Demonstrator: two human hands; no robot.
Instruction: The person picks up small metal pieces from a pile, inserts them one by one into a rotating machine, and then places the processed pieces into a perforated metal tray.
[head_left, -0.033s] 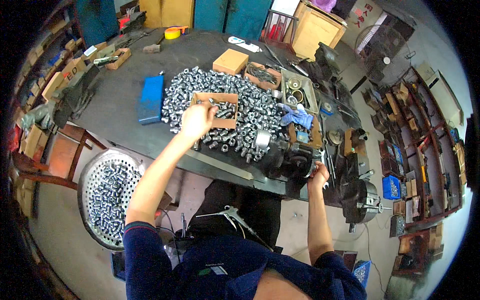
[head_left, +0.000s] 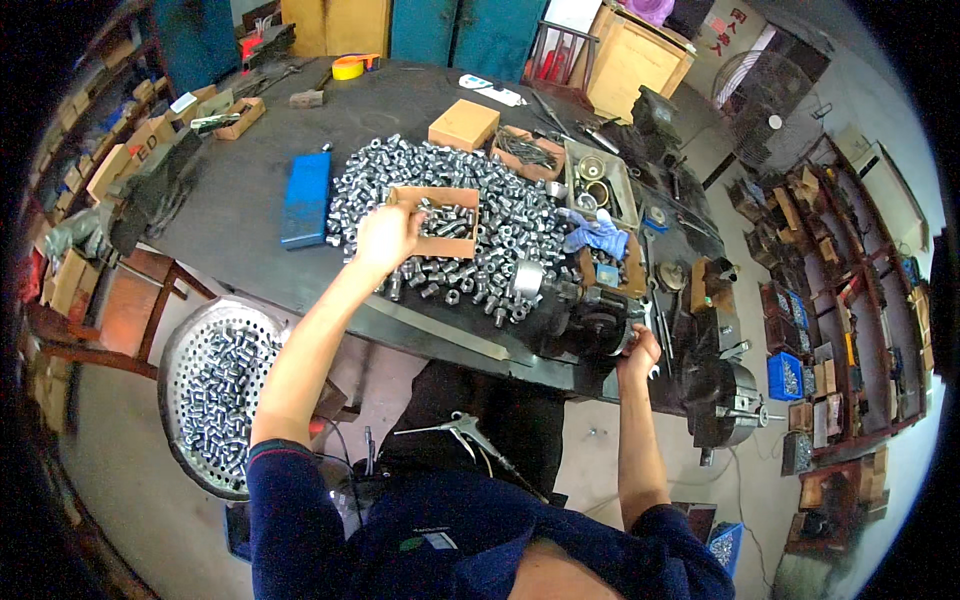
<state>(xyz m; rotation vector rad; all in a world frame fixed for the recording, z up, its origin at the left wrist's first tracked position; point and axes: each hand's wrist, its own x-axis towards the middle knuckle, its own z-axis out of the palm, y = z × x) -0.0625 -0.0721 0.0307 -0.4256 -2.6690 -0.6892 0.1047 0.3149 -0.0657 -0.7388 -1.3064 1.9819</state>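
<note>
My left hand is at the left side of a small open cardboard box holding several short metal pieces. Its fingers are bent together over the box's inside; whatever they pinch is too small to make out. Around the box spreads a big heap of shiny metal fittings. At the table's front edge, my right hand is closed at the right end of a dark clamping fixture. What lies in its fingers is hidden. A bright metal cylinder sits at the fixture's left end.
A blue box lies left of the heap. A perforated metal basin of fittings stands at the lower left. Blue gloves, a grey tray and wrenches lie right. An air gun is by my lap.
My left hand has drawn slightly left across the cardboard box. My right hand stays at the fixture. The whole view has shifted a little.
</note>
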